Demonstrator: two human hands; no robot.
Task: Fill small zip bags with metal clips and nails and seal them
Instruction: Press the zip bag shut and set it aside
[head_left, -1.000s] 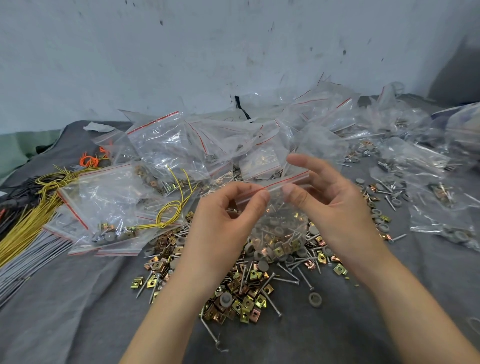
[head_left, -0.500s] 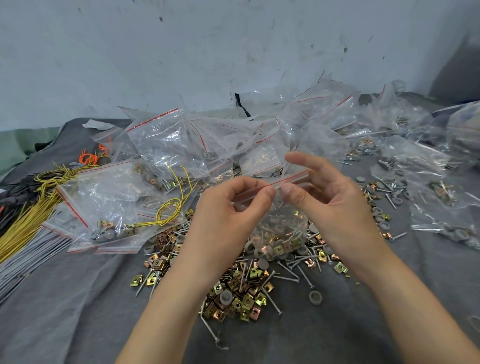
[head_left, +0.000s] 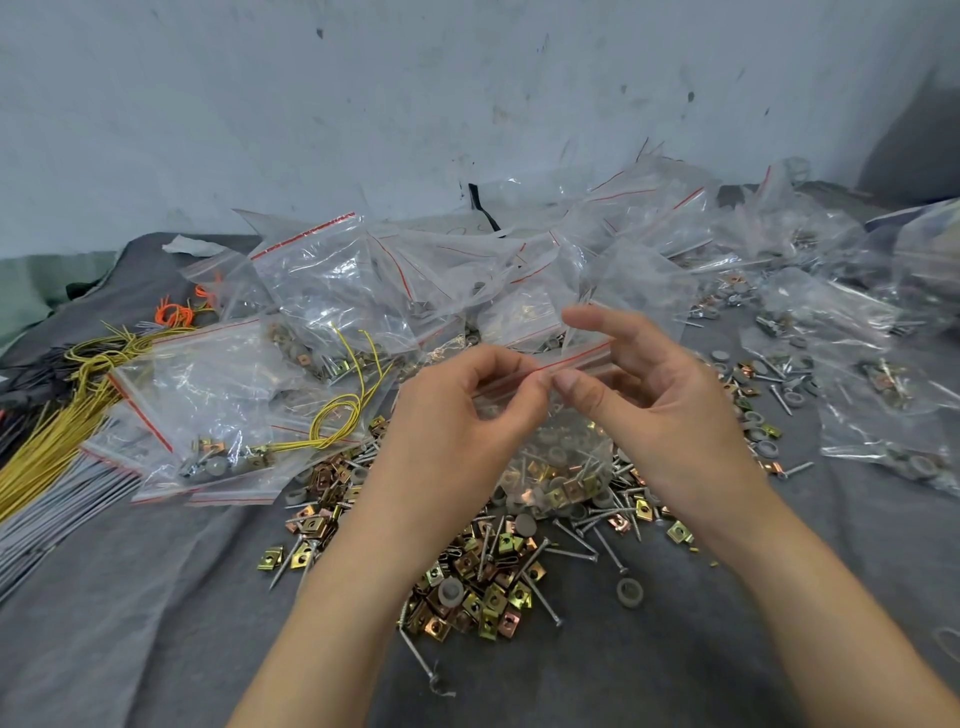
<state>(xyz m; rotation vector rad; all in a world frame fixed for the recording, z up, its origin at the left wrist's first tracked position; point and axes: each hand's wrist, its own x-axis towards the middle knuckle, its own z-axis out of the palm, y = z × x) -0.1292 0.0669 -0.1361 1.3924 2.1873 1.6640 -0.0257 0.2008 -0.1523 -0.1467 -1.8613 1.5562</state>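
A small clear zip bag (head_left: 563, 457) with a red-lined top hangs between my hands above the grey cloth; brass clips, screws and grey washers fill its bottom. My left hand (head_left: 467, 415) pinches the zip strip near its middle with thumb and fingers. Beside it my right hand (head_left: 649, 395) pinches the same strip, thumb in front, the other fingers spread behind. Under the bag lies a loose heap of clips and nails (head_left: 483, 587).
Several filled zip bags (head_left: 332, 291) are piled along the wall and to the right. Yellow wires (head_left: 47, 431), grey rods (head_left: 52, 519) and orange ties (head_left: 179, 312) lie at left. Scattered washers and screws (head_left: 763, 384) lie at right. The wall rises behind.
Both hands' pinching fingers have drawn closer together along the zip strip, meeting near its middle. The bag hangs in the same place.
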